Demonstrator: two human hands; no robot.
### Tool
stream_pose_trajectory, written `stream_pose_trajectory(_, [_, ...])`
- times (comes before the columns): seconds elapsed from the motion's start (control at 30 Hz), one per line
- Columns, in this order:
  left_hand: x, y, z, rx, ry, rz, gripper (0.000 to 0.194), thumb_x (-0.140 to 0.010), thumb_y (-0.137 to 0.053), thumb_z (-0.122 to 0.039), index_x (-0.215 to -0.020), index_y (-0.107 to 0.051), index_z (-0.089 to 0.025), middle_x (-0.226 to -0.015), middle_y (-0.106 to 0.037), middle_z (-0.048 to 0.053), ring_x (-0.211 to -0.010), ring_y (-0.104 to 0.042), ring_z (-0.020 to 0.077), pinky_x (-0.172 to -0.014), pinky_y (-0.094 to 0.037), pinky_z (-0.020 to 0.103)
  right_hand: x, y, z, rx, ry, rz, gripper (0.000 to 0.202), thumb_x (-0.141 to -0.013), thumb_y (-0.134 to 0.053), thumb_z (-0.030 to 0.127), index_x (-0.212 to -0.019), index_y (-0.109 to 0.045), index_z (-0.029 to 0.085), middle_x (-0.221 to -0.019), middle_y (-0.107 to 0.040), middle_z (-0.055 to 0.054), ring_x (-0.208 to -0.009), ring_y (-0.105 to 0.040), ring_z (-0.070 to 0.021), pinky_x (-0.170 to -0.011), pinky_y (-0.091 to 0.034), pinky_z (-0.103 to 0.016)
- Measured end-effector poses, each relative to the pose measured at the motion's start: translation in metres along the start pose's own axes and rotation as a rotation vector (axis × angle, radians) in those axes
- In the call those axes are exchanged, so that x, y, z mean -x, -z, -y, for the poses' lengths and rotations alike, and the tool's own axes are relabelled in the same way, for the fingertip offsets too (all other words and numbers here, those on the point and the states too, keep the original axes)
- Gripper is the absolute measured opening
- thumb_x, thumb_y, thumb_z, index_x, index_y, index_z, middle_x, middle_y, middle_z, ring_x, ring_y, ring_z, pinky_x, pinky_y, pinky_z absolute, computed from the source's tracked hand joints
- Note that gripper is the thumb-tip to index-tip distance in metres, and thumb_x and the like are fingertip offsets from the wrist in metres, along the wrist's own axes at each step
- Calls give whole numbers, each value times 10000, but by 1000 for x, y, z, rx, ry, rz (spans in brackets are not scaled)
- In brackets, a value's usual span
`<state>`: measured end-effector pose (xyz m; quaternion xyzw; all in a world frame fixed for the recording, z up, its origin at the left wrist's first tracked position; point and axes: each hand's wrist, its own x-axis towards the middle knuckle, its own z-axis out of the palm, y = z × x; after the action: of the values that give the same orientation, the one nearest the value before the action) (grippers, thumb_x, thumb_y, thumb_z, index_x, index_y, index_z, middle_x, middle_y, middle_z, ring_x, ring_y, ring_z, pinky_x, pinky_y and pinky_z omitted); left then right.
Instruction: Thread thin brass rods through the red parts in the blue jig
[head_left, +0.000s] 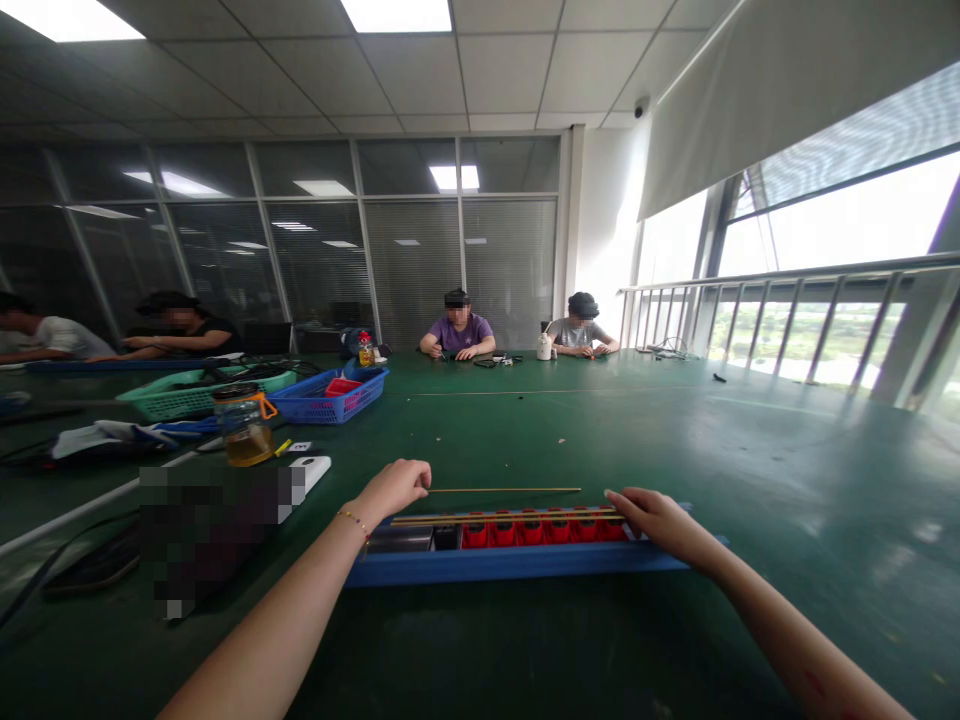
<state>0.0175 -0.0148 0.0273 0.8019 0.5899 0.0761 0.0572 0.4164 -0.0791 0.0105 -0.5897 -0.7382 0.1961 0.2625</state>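
My left hand is closed in a pinch on one end of a thin wooden stick. This stick points right, its far tip in the air short of my other hand. Several similar sticks lie side by side across the long blue tray. Their right ends run into the curled fingers of my right hand, which hides them. Below the sticks, a row of red square holders with dark tops fills the tray. A grey metallic piece and a black piece sit at the tray's left.
Left on the green table stand a lidded jar of amber liquid, a blue basket and a green basket. A white-ended object lies nearer. Several people sit around, two of them across the table.
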Motion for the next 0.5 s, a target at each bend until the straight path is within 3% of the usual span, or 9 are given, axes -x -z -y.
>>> stream_pose_trajectory(0.33, [-5,-13,1,-7,-14,8,108,-725,-539,-267,-767,-599,-188,-838,-643,33,-745,-584,143,-638,-394,223,0,1,-1,2,-4,17,508,-798,-283,614,-583,-478,198,-516,-528,13,-507,-497,-137,-522,-374,-236])
stream_pose_trajectory(0.5, [7,14,-13,48,-80,13,197,-749,-494,-348,-772,-615,-195,-832,-642,19,-751,-579,143,-634,-388,214,0,1,-1,-14,-2,26,504,-803,-291,601,-586,-495,194,-522,-535,10,-504,-494,-137,-515,-364,-237])
